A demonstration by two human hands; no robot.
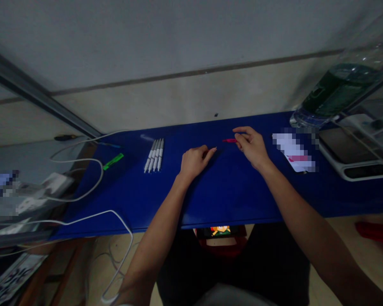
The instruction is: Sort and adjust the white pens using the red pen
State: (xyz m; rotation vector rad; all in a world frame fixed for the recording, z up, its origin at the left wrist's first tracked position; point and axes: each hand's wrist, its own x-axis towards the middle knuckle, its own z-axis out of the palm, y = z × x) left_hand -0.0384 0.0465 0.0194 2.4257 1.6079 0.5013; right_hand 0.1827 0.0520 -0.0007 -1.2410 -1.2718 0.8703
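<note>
My right hand (251, 148) is over the blue table (230, 182), thumb and fingers closed around a thin red pen-like piece (230, 140) that points left. Its index finger stretches out above the piece. To its left, my left hand (194, 162) rests near the tabletop with curled fingers and the thumb pointing right. A tiny pale tip shows by that thumb, too small to name. Further left, several white-and-grey pens (154, 155) lie side by side in a slanted row.
A bright green strip (113, 162) and a white cable (101, 178) lie at the table's left. On the right are a partly blurred white packet (292, 151), a digital scale (354, 148) and a large plastic bottle (335, 95). The wall (178, 102) borders the back edge.
</note>
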